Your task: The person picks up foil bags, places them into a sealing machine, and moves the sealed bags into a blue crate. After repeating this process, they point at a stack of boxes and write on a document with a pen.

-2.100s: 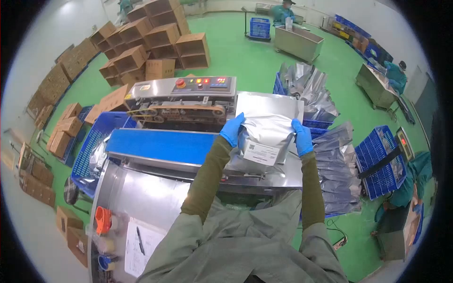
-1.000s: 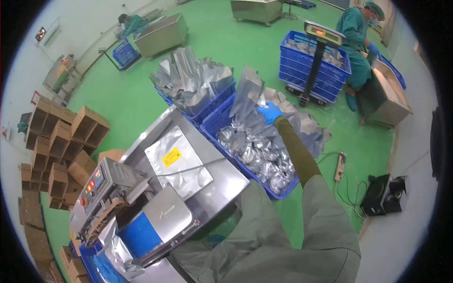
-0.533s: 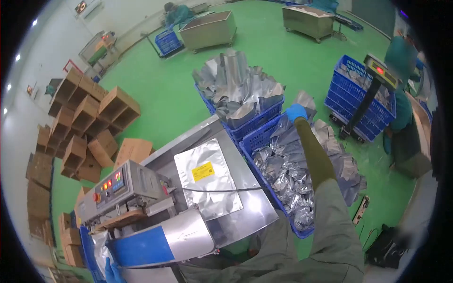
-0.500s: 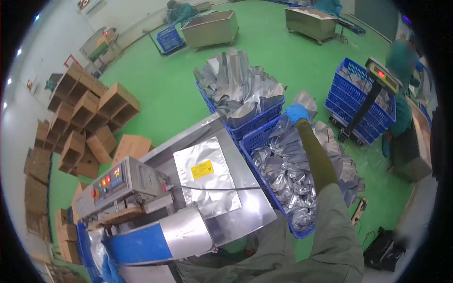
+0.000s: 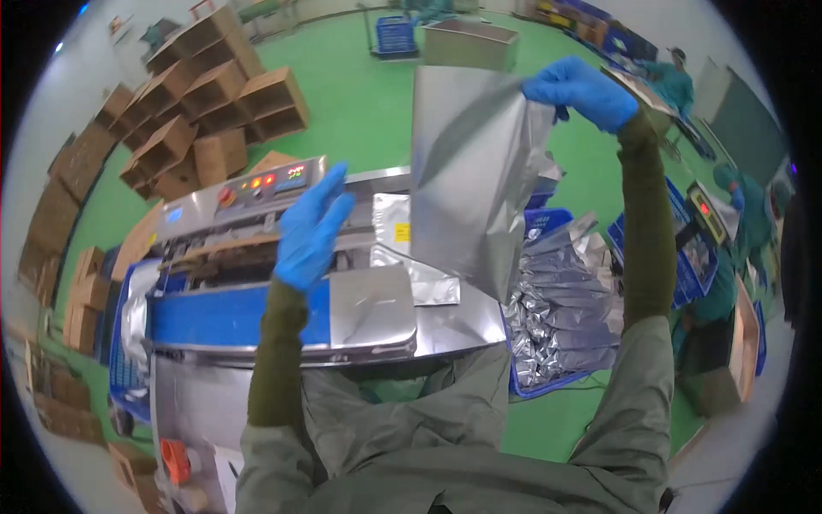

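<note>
Your right hand [image 5: 586, 92] pinches the silver bag [image 5: 467, 171] by its top right corner, high over the far right corner of the table [image 5: 467, 330], so hold it softly and bring your empty left hand [image 5: 310, 238], fingers a bit spread, to the other top corner.

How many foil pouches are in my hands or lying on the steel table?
2: a foil pouch held up in your right hand, and a yellow-labelled pouch lying flat on the steel table. Others could be hidden behind or beneath them.
</note>
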The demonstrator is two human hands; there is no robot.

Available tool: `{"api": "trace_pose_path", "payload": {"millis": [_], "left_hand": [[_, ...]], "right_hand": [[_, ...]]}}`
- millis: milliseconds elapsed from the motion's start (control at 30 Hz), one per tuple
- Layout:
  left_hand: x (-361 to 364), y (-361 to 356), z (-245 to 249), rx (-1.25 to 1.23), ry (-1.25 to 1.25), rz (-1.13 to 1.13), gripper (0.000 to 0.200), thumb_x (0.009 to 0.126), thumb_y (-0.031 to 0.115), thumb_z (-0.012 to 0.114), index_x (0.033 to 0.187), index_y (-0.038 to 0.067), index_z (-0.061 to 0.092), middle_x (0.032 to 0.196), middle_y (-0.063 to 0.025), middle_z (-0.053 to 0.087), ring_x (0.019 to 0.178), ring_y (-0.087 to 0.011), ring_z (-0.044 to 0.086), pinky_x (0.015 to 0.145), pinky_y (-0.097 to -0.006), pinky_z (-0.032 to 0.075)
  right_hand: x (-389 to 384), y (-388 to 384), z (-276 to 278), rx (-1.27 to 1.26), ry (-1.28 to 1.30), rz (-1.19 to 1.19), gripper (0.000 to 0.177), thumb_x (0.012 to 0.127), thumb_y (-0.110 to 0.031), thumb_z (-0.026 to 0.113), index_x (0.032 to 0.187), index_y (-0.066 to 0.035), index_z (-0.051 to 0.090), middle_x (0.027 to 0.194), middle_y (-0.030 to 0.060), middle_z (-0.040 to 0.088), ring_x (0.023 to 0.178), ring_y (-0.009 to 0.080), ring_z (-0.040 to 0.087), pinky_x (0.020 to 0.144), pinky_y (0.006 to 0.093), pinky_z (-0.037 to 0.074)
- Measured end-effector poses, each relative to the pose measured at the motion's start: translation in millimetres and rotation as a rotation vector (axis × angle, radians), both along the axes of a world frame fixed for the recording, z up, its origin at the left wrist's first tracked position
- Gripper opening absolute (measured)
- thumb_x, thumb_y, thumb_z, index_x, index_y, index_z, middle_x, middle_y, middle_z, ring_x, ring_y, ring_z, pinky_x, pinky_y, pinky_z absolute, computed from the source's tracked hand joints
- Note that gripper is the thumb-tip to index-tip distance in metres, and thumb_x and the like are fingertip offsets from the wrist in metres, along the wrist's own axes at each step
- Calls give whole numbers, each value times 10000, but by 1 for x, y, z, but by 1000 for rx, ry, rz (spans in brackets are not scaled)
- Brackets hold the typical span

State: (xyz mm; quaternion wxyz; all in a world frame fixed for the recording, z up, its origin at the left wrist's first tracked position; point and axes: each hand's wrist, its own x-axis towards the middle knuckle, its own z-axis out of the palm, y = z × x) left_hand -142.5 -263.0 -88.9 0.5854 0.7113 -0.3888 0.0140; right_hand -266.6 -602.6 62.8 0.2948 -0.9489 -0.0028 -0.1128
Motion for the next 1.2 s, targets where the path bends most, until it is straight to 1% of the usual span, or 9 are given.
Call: {"api": "trace_pose_path", "payload": {"millis": [100,200,300,367,467,500,800,1067,1200], "left_hand": [[1,-12,-26,-294,39,-25,567,887,341,514,1312,-5,366,1276,-204,458,1185,-262,446,972,-329,351],[-12,-3,-61,-193,-297,258,497,890,332,520,1267,18,440,1205,-171,530,1119,-255,507,936,-330,384],[-40,9,-71,-161,50,160,387,865,295,561,1171,58,549,1078,-127,610,1003,-240,579,881,-323,434],[-53,11,-62,-228,-440,285,296,808,255,620,1055,91,628,957,-83,648,866,-225,617,785,-316,483],[-55,5,-56,-195,-744,291,276,736,198,692,992,100,660,888,-84,649,741,-185,605,665,-290,482],[-61,12,-52,-126,-629,364,204,731,143,697,922,76,675,851,-86,654,736,-203,607,691,-302,479],[-25,61,-55,-492,-386,536,132,756,125,684,838,22,685,796,-91,665,737,-189,609,683,-289,473],[-14,71,-53,-196,244,-123,316,791,269,671,998,32,634,787,-4,626,726,-90,537,666,-263,456],[-10,80,-54,-143,237,-30,377,882,362,537,961,0,609,801,6,590,731,-59,491,655,-230,427]], "right_hand": [[-6,59,-20,63,39,99,294,822,-268,619,935,0,659,709,47,621,581,103,555,557,238,466],[-4,106,-57,34,92,153,224,833,-203,617,965,-27,660,808,56,663,734,86,569,698,230,466],[-8,127,-92,128,-42,117,228,837,-150,597,1026,-29,635,895,55,655,808,86,561,730,219,456],[-12,134,-112,572,-343,99,308,833,-97,570,1136,-43,574,991,42,634,877,88,546,764,227,452],[-17,135,-135,597,-401,118,407,820,-47,552,1224,-52,504,1068,32,605,935,93,529,793,241,448],[-12,117,-152,309,-247,143,456,801,-64,598,1241,-49,480,1046,30,609,926,103,540,805,255,451],[-2,152,-188,476,-286,-4,196,812,-138,640,943,7,629,735,43,618,631,75,518,563,251,434],[20,171,-214,622,-253,137,295,868,-248,572,1004,13,588,908,70,614,805,113,525,699,260,434],[19,167,-233,747,-291,-120,328,904,-331,504,962,-22,595,730,19,549,625,83,497,531,235,406]]}}
